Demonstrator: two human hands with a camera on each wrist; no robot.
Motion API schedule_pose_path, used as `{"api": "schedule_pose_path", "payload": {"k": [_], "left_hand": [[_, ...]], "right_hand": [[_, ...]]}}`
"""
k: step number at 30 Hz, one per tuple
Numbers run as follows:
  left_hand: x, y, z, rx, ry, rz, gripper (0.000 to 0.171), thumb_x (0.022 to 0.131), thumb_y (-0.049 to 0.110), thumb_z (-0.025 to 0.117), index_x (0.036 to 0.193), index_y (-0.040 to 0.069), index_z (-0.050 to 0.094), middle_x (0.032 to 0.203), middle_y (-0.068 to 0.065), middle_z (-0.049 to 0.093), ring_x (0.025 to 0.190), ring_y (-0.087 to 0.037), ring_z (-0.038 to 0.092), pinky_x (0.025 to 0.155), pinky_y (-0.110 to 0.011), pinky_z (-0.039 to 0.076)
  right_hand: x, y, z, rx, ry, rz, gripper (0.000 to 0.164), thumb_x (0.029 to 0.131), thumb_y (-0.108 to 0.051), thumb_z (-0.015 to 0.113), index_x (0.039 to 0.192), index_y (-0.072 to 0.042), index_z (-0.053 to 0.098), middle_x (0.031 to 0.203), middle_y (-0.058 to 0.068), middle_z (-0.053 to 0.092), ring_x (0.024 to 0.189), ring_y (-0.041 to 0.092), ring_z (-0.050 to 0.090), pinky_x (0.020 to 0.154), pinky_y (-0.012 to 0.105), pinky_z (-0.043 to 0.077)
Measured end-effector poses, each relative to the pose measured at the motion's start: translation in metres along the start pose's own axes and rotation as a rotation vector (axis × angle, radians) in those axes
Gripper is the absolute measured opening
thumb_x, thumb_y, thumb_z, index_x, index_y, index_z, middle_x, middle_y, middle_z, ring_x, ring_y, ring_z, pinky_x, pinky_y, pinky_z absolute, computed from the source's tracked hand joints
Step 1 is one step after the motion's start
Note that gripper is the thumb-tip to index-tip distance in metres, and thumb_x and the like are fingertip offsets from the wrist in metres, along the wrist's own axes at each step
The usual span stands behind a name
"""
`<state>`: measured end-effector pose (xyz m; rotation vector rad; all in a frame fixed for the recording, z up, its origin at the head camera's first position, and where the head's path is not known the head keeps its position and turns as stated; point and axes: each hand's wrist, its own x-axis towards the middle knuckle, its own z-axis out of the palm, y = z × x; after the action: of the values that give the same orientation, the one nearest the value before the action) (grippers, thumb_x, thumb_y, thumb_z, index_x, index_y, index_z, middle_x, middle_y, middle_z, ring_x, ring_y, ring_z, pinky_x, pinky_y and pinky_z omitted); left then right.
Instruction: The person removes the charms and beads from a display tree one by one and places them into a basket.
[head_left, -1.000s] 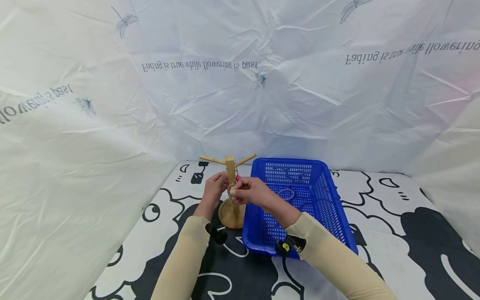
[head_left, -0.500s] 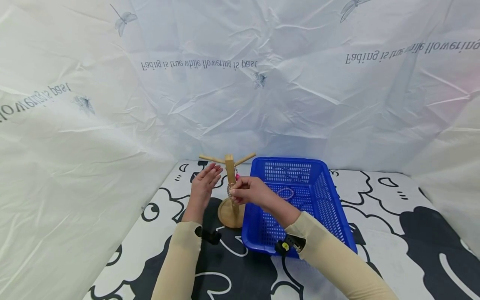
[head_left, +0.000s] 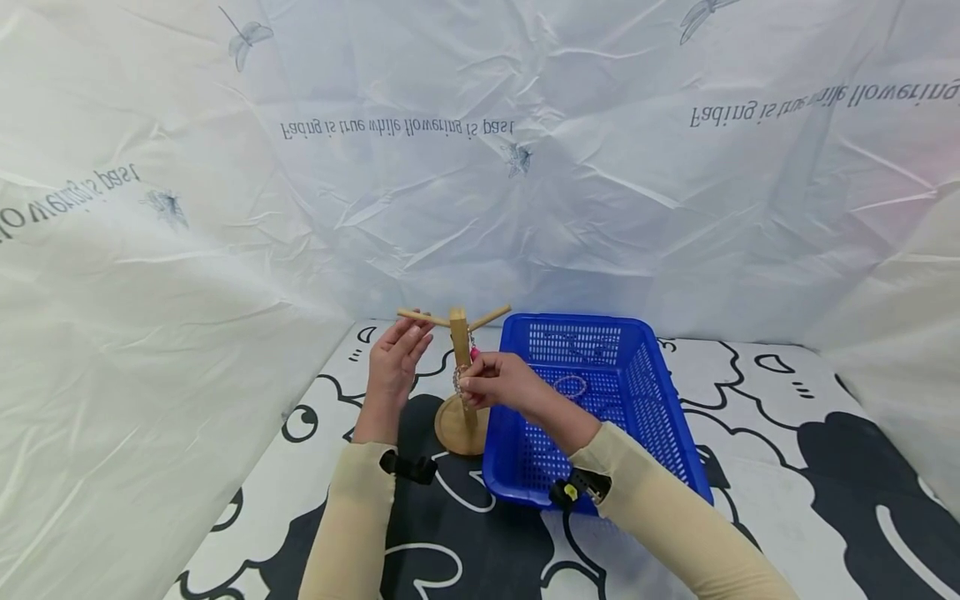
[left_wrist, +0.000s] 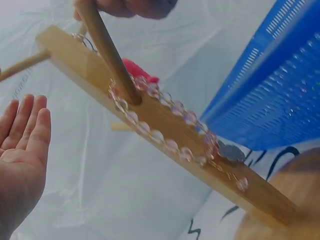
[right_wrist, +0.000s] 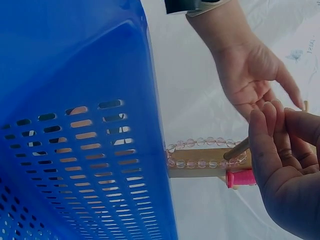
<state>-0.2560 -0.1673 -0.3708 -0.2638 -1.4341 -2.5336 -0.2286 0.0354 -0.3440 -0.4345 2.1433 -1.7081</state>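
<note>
A wooden jewelry stand (head_left: 460, 337) with a round base (head_left: 452, 429) stands left of the basket. On its front peg (left_wrist: 111, 50) hangs a bracelet (left_wrist: 156, 136) of clear and pink beads, lying against the post. My right hand (head_left: 502, 383) holds that peg near its tip, with the thumb and fingers together. My left hand (head_left: 393, 358) is apart from the post with its fingers extended, close by the upper left peg (head_left: 423, 317); contact cannot be told. Behind the post hangs a bright pink piece (right_wrist: 241, 178), and a grey charm (left_wrist: 231, 151) shows beside the post.
Right of the stand is a blue perforated basket (head_left: 577, 320), close against the right forearm. A pink bead ring (head_left: 570, 387) and darker items lie in it. A black-and-white cartoon cloth (head_left: 765, 450) covers the table. White printed sheeting (head_left: 480, 217) rises behind.
My left hand has let go at the bracelet and moved left and up, its fingers straightening out. My right hand has stayed at the front of the post.
</note>
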Motion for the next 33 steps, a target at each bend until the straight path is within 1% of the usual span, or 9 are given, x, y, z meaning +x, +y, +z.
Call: {"api": "schedule_pose_path", "payload": {"k": [2,5,7,9,12,16,19,26,33], "left_hand": [[0.001,0.002,0.003,-0.004,0.008,0.012,0.032,0.101,-0.002,0.050,0.130,0.001,0.062,0.111,0.006,0.075,0.107,-0.005,0.073,0.094,-0.018,0.060],[0.001,0.005,0.007,-0.002,0.017,0.018,0.037,0.101,-0.002,0.050,0.137,-0.007,0.055,0.110,0.006,0.074,0.105,-0.005,0.073,0.093,-0.018,0.060],[0.001,0.007,0.010,-0.005,0.023,0.019,0.038,0.101,-0.003,0.050,0.138,-0.010,0.052,0.109,0.005,0.074,0.104,-0.006,0.073,0.093,-0.018,0.061],[0.001,0.008,0.012,-0.018,0.028,0.017,0.033,0.101,-0.003,0.051,0.133,-0.006,0.058,0.108,0.004,0.075,0.103,-0.007,0.073,0.092,-0.019,0.061],[0.001,0.009,0.015,-0.034,0.031,0.021,0.023,0.101,-0.002,0.053,0.118,0.005,0.068,0.105,0.003,0.075,0.102,-0.008,0.074,0.091,-0.019,0.061],[0.002,0.011,0.020,-0.040,0.039,0.037,0.022,0.101,-0.002,0.056,0.101,0.014,0.072,0.099,0.003,0.076,0.099,-0.008,0.075,0.090,-0.019,0.062],[0.003,0.011,0.024,-0.029,0.062,0.047,0.024,0.100,-0.004,0.056,0.095,0.014,0.071,0.095,0.003,0.075,0.094,-0.007,0.075,0.087,-0.018,0.062],[0.006,0.006,0.034,0.008,0.162,0.076,0.024,0.097,-0.008,0.060,0.088,0.014,0.066,0.083,0.004,0.070,0.080,-0.005,0.073,0.079,-0.018,0.063],[0.008,0.003,0.035,0.024,0.182,0.095,0.019,0.095,-0.005,0.066,0.088,0.012,0.063,0.081,0.004,0.070,0.076,-0.006,0.073,0.076,-0.018,0.063]], "right_hand": [[0.000,0.000,0.000,0.005,0.002,0.003,0.009,0.101,-0.008,0.064,0.102,0.000,0.067,0.093,0.011,0.074,0.085,0.027,0.072,0.079,0.033,0.067],[0.000,0.000,0.000,0.006,0.002,0.001,0.009,0.100,-0.008,0.064,0.101,0.000,0.067,0.092,0.011,0.074,0.087,0.030,0.072,0.079,0.034,0.067],[0.000,-0.001,0.000,0.009,0.002,0.004,0.008,0.100,-0.008,0.064,0.101,-0.001,0.067,0.091,0.010,0.073,0.088,0.032,0.072,0.079,0.033,0.067],[0.000,-0.001,0.000,0.007,0.002,0.007,0.008,0.100,-0.008,0.064,0.102,-0.001,0.067,0.090,0.008,0.073,0.089,0.032,0.072,0.079,0.033,0.067],[-0.001,-0.003,0.000,0.008,0.000,0.010,0.008,0.100,-0.009,0.064,0.102,-0.002,0.067,0.090,0.007,0.073,0.088,0.030,0.072,0.079,0.032,0.066],[-0.002,-0.003,0.000,0.010,-0.008,0.005,0.009,0.101,-0.009,0.064,0.102,-0.002,0.067,0.090,0.006,0.072,0.084,0.026,0.071,0.078,0.031,0.066],[-0.002,-0.003,0.000,0.013,-0.013,0.001,0.009,0.101,-0.009,0.063,0.103,-0.001,0.067,0.090,0.006,0.072,0.084,0.025,0.071,0.078,0.031,0.066],[-0.002,-0.002,0.001,-0.003,-0.011,-0.005,0.010,0.102,-0.009,0.062,0.104,0.000,0.067,0.094,0.011,0.074,0.086,0.027,0.072,0.079,0.032,0.067],[-0.003,-0.002,0.002,-0.005,-0.005,-0.007,0.010,0.102,-0.010,0.062,0.103,-0.001,0.067,0.097,0.017,0.074,0.087,0.030,0.071,0.078,0.031,0.066]]}}
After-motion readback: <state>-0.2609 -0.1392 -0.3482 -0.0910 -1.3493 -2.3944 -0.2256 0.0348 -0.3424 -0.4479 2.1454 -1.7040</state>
